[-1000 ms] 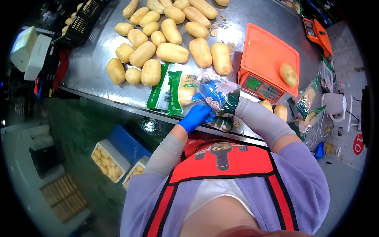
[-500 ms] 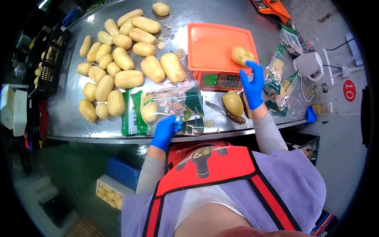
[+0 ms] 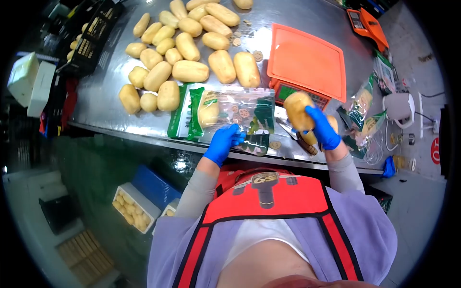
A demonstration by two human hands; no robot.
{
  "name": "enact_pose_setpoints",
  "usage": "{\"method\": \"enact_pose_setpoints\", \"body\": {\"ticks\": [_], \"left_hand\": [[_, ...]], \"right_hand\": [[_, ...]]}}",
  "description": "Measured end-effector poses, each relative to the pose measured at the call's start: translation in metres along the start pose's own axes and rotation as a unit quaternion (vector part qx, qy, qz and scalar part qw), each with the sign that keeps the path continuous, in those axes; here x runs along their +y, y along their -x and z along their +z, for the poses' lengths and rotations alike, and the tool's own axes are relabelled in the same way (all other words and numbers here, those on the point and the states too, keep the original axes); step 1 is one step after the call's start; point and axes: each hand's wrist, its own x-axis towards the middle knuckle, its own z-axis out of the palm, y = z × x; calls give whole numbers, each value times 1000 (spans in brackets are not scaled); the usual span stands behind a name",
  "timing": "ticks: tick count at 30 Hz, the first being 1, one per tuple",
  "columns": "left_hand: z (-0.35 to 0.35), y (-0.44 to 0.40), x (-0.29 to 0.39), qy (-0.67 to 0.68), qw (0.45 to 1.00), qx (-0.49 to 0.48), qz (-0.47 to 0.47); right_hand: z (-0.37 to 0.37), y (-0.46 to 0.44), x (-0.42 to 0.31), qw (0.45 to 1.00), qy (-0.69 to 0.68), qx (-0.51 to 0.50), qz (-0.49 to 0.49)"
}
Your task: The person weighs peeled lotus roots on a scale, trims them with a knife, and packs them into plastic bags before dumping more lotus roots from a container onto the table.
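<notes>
My right hand (image 3: 322,127), in a blue glove, holds a pale yellow lotus root piece (image 3: 298,111) up in front of the orange scale (image 3: 307,62), hiding part of its display. Gloved in blue too, my left hand (image 3: 225,143) has its fingers closed at the lower edge of a clear and green printed plastic bag (image 3: 230,113). One lotus root (image 3: 208,113) shows inside that bag, at its left end. A knife (image 3: 306,146) with a wooden handle lies below the raised piece, and more lotus root there is partly hidden by my right hand.
Many loose lotus roots (image 3: 190,71) cover the table's left side, with small cut slices (image 3: 258,55) near the scale. Filled bags (image 3: 361,103) lie to the right. A black crate (image 3: 96,38) stands at left, and a white box of roots (image 3: 129,209) is below.
My right hand has taken the lotus root off the scale plate and brought it towards me. My left hand stays at the bag. The whole view has shifted and turned slightly.
</notes>
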Motion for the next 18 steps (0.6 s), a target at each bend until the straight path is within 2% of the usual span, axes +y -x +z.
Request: {"method": "enact_pose_setpoints", "body": {"ticks": [2,4,6,8,9,10,11,12,14,15,16,17,18], "left_hand": [[-8,-6,-11,18,1000,-3,8],[-18,-12,-22,44,998,-54,7],[-20,-9,-23,54,997,-53,12],[-16,0,-19,33,999,-21,2],[-17,1,-19,21,999,-31,9],[-19,1,-19,24,999,-26,11],[-20,1,-19,19,999,-39,9],[-20,3,-18,14,998,-53,7],[-17,7,-14,8,1000,-28,4],[-17,8,-13,-2,999,-34,4],[-18,11,-12,-13,999,-40,2],[-19,11,-12,-12,999,-39,1],[-19,11,-12,-3,999,-50,3]], "right_hand": [[28,-3,7,983,-104,-70,135],[37,-17,13,970,-79,-111,200],[43,-38,26,962,-118,-133,207],[53,-48,14,966,75,-150,195],[60,-52,12,966,131,-192,113],[64,-56,14,965,132,-198,114],[68,-58,19,933,311,-181,19],[71,-60,24,862,476,-156,-77],[73,-65,38,875,459,-121,-93],[73,-68,41,938,303,-164,-48],[73,-71,47,970,136,-200,1],[72,-74,67,979,-57,-167,100],[90,-71,65,977,-118,-115,131]]}}
